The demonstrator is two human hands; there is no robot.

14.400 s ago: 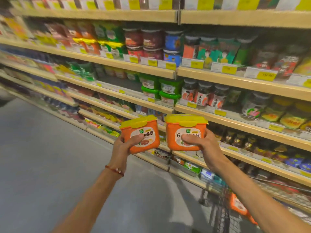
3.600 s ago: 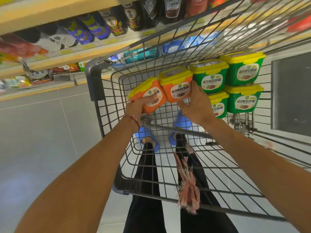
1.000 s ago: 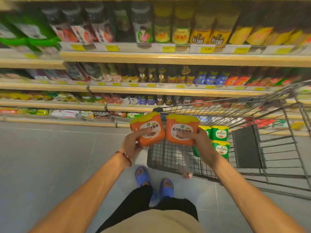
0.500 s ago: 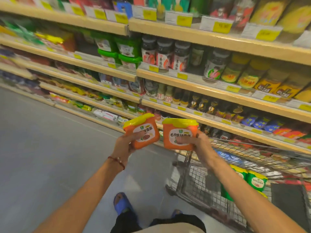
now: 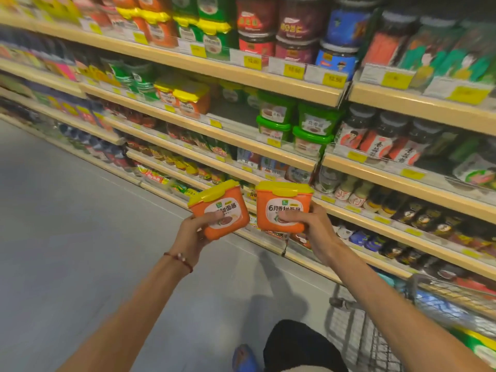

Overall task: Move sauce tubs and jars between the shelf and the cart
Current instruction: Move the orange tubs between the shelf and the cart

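Head view: the left hand [image 5: 196, 232] grips one orange tub [image 5: 220, 208], tilted. The right hand [image 5: 308, 226] clasps a second orange tub [image 5: 283, 206] upright, thumb across its label. Both tubs hang before the shelf [image 5: 241, 135], above the cart [image 5: 349, 318]. They look rigid and smooth, so a low grip on the body suits them. A gap beside the stocked orange tubs [image 5: 192, 99] offers room, but the shelf lip must be cleared.

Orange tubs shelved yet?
No: the left hand grips the left orange tub and the right hand grips the right orange tub, in mid-air.
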